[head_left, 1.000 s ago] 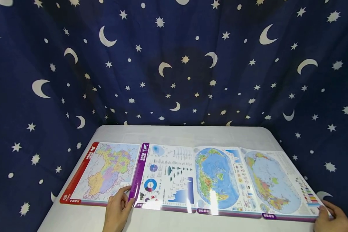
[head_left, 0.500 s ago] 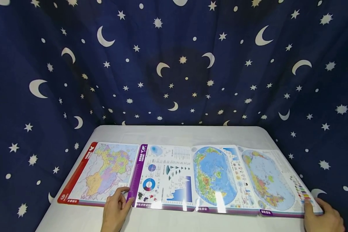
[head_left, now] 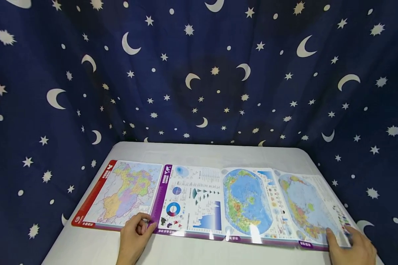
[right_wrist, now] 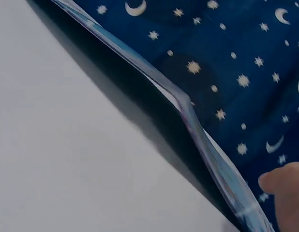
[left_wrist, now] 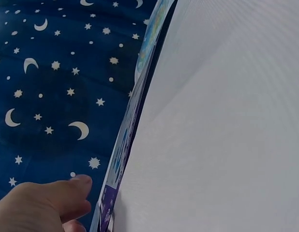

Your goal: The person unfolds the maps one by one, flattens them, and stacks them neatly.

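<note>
A purple-edged fold-out world map [head_left: 252, 198] lies spread across the table in three panels, with charts on the left one and world maps on the others. My left hand [head_left: 134, 235] pinches its purple left edge near the front corner. At the far end my right hand [head_left: 353, 244] grips the right panel, thumb over the front and fingers at the outer edge. In the right wrist view the map [right_wrist: 207, 145] bends at a crease and stands off the table, a dark gap under it. A red-edged China map [head_left: 127, 195] lies just left, partly behind my left hand.
The white table [head_left: 199, 254] has rounded back corners. A dark blue curtain [head_left: 215, 73] with moons and stars encloses its back and both sides. Bright glare crosses the glossy panels.
My right hand has moved left, bringing the world map's right end inward; its thumb now covers more of that panel. The left hand keeps its place at the purple edge. The head view has shifted slightly.
</note>
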`<state>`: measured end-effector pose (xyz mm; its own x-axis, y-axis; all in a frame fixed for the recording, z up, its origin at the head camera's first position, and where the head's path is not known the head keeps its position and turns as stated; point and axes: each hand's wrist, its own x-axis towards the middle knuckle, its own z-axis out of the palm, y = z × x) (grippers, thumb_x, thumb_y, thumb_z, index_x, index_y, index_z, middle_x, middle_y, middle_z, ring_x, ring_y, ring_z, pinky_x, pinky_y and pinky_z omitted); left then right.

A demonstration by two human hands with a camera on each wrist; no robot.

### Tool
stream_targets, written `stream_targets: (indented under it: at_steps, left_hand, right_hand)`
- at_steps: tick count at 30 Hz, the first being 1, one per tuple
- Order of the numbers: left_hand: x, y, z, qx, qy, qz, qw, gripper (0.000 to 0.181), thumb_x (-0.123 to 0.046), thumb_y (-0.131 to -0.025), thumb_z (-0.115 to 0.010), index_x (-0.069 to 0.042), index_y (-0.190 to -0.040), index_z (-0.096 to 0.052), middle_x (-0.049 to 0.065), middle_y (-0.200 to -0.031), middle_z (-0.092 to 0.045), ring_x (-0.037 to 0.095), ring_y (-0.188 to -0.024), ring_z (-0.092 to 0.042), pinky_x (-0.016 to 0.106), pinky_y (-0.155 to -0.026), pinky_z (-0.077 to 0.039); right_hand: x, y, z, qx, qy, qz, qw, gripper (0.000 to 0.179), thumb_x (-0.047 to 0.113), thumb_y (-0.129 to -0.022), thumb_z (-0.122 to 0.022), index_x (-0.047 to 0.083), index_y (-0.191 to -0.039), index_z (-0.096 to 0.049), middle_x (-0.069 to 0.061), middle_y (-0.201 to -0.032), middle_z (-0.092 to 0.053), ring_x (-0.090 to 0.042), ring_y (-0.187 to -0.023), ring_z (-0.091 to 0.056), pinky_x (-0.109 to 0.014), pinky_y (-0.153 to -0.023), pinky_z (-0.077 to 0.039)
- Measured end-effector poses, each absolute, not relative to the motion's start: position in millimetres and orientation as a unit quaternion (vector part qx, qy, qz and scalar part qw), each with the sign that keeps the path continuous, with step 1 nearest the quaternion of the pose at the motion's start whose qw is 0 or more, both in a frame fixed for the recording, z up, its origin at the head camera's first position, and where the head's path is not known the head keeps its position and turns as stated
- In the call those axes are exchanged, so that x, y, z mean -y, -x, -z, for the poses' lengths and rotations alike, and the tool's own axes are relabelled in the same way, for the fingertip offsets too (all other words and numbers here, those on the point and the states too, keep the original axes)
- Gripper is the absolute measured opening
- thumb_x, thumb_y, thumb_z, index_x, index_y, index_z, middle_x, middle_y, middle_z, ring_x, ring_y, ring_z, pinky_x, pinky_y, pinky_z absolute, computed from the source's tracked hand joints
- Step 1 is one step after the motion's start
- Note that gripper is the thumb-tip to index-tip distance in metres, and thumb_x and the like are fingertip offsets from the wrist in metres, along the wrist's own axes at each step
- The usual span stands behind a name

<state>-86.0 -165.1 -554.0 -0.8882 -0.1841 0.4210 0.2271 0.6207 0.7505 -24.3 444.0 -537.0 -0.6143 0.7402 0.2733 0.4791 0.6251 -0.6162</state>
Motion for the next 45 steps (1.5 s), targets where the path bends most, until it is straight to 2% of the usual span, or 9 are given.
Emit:
stream_targets:
  at_steps: [3,7,11,14,22,25,29,36,45]
  left_hand:
    - [162.0,88.1,557.0,0.857,0.042,0.450,0.249,0.032,-0.011,-0.074,-0.096,-0.027,-0.083,-0.070,-0.016,-0.058,-0.043,0.001,-0.055,-0.039,0.022,-0.069,-0.029]
    - [160.7,87.6,557.9,0.852,0.056,0.450,0.262,0.034,-0.010,-0.074,-0.095,-0.031,-0.081,-0.069,-0.019,-0.057,-0.044,0.000,-0.052,-0.039,0.023,-0.072,-0.028]
    - [163.3,86.9,555.5,0.850,0.050,0.452,0.266,0.037,-0.010,-0.073,-0.096,-0.034,-0.082,-0.070,-0.018,-0.058,-0.044,0.004,-0.055,-0.041,0.023,-0.073,-0.028]
    - [164.9,87.0,554.1,0.851,0.051,0.448,0.268,0.037,-0.011,-0.074,-0.096,-0.035,-0.079,-0.069,-0.018,-0.058,-0.044,0.005,-0.057,-0.042,0.023,-0.074,-0.028]
    - [165.9,87.1,554.0,0.845,0.067,0.442,0.293,0.036,-0.009,-0.073,-0.095,-0.033,-0.075,-0.069,-0.019,-0.059,-0.045,0.005,-0.058,-0.042,0.022,-0.076,-0.029]
    - [166.2,87.3,553.2,0.842,0.062,0.446,0.295,0.036,-0.008,-0.073,-0.095,-0.034,-0.075,-0.069,-0.018,-0.059,-0.045,0.005,-0.059,-0.043,0.022,-0.075,-0.029]
    - [166.1,88.1,552.4,0.842,0.051,0.452,0.289,0.036,-0.009,-0.074,-0.095,-0.033,-0.073,-0.068,-0.016,-0.060,-0.046,0.006,-0.060,-0.044,0.021,-0.072,-0.029]
    - [166.0,88.2,550.9,0.843,0.039,0.456,0.282,0.035,-0.010,-0.076,-0.095,-0.033,-0.071,-0.068,-0.014,-0.062,-0.048,0.007,-0.062,-0.045,0.020,-0.071,-0.031]
    - [167.4,86.4,550.5,0.833,0.025,0.466,0.297,0.037,-0.010,-0.076,-0.094,-0.035,-0.070,-0.068,-0.013,-0.064,-0.049,0.008,-0.063,-0.046,0.019,-0.069,-0.034]
  right_hand:
    - [-427.0,26.1,533.7,0.857,0.309,-0.263,0.317,0.058,0.029,-0.088,-0.074,-0.002,-0.135,-0.063,-0.035,-0.139,-0.057,-0.056,-0.132,-0.045,-0.065,-0.109,-0.031]
    - [-398.0,30.6,531.6,0.858,0.278,-0.278,0.332,0.049,0.024,-0.090,-0.074,0.001,-0.133,-0.066,-0.031,-0.136,-0.059,-0.052,-0.130,-0.047,-0.067,-0.102,-0.032]
    - [-360.7,33.7,535.2,0.861,0.233,-0.289,0.347,0.043,0.018,-0.088,-0.079,0.002,-0.127,-0.070,-0.028,-0.129,-0.065,-0.048,-0.125,-0.053,-0.062,-0.102,-0.036]
    - [-334.8,36.3,537.7,0.867,0.187,-0.296,0.355,0.043,0.014,-0.083,-0.084,0.002,-0.123,-0.072,-0.026,-0.125,-0.068,-0.046,-0.123,-0.056,-0.053,-0.104,-0.039]
    - [-287.7,46.2,539.4,0.883,0.106,-0.303,0.342,0.046,0.010,-0.080,-0.089,0.003,-0.122,-0.072,-0.019,-0.124,-0.069,-0.040,-0.120,-0.058,-0.033,-0.104,-0.037]
    - [-275.9,47.6,541.1,0.886,0.083,-0.302,0.341,0.046,0.009,-0.079,-0.090,0.003,-0.121,-0.072,-0.018,-0.123,-0.069,-0.040,-0.119,-0.058,-0.036,-0.103,-0.038]
    - [-263.4,49.0,543.6,0.889,0.065,-0.302,0.337,0.045,0.008,-0.079,-0.089,0.002,-0.121,-0.072,-0.018,-0.121,-0.070,-0.040,-0.118,-0.058,-0.047,-0.098,-0.040]
    - [-237.9,52.2,550.5,0.896,0.032,-0.308,0.318,0.043,0.009,-0.080,-0.090,0.004,-0.120,-0.073,-0.013,-0.119,-0.072,-0.034,-0.116,-0.059,-0.044,-0.098,-0.041]
    - [-188.4,57.3,550.4,0.899,-0.034,-0.319,0.299,0.043,0.011,-0.078,-0.091,0.007,-0.118,-0.075,-0.006,-0.116,-0.073,-0.025,-0.113,-0.061,-0.032,-0.098,-0.040]
